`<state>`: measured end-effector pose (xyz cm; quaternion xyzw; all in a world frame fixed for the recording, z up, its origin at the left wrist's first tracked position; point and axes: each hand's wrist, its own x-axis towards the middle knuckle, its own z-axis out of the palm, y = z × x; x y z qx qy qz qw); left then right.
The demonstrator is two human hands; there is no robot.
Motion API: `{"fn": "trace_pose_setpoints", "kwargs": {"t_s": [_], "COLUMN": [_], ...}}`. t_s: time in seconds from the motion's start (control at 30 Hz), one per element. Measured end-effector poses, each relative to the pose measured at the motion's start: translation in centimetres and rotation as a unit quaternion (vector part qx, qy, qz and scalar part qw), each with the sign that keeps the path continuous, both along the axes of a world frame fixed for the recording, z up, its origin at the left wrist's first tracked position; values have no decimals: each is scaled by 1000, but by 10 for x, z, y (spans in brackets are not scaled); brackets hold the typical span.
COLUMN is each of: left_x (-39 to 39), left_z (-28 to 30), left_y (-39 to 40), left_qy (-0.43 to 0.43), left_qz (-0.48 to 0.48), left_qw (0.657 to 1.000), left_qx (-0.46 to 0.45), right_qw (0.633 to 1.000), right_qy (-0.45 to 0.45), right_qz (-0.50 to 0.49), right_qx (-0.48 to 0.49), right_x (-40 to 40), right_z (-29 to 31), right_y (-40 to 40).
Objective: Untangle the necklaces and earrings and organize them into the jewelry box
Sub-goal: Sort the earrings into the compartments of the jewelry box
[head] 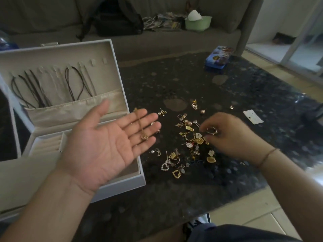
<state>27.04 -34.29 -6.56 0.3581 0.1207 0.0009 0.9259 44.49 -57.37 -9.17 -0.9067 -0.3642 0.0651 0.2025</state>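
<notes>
Earrings [190, 142] are scattered in a loose pile on the dark speckled table [227, 88], just to the right of the white jewelry box [111, 49]. Gold hearts, hoops, pearl pieces and small studs are mixed together, and a few strays are seen slightly apart toward the far side of the pile. The left hand [106, 145] is held palm up with its fingers straight and spread, above the near right corner of the box. A thin gold chain [140, 126] with a small pendant is laid across its fingers, not gripped. The right hand [232, 135] is lowered over the right side of the pile, and a silver-toned hoop earring [211, 131] is pinched between its fingertips. A thin bracelet [267, 155] is worn on the right wrist.

The box lid is stood open, and several dark cord necklaces [35, 88] are hung from hooks inside it, with their lower ends tucked into a fabric pocket. Padded ring rolls [49, 145] are visible in the tray of the box, to the left of the raised hand.

A blue tin [218, 57] is placed near the far edge of the table, and a small white card [253, 116] lies to the right of the pile. A grey sofa [174, 37] behind the table carries a black backpack [118, 20], some papers and a green tub [198, 22].
</notes>
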Motion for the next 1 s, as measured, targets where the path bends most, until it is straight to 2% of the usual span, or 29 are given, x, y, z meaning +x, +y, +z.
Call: {"fn": "trace_pose_setpoints", "kwargs": {"t_s": [0.07,0.17,0.27,0.5,0.73,0.9,1.0], "left_x": [1,1,0,1,0,-1,0], "left_z": [-8,-21,-30,-34,-35,-32,-29], "left_y": [8,12,11,10,10,4,2], "left_qy": [-24,-59,-72,-69,-80,-68,-54], "left_qz": [-15,-33,-27,-8,5,37,50], "left_qw": [999,994,993,995,994,995,996], "left_qx": [-40,-83,-84,-71,-73,-59,-54], "right_qw": [998,997,995,993,996,1000,999], "right_qy": [4,5,-2,46,53,7,-18], "right_qz": [36,34,46,46,36,-15,1], "right_qx": [-52,-70,-88,-96,-60,15,43], "right_x": [-3,-4,-2,5,16,24,14], "right_z": [-12,-18,-22,-20,-18,-14,-19], "right_y": [-5,-6,-10,-31,-48,-56,-46]}}
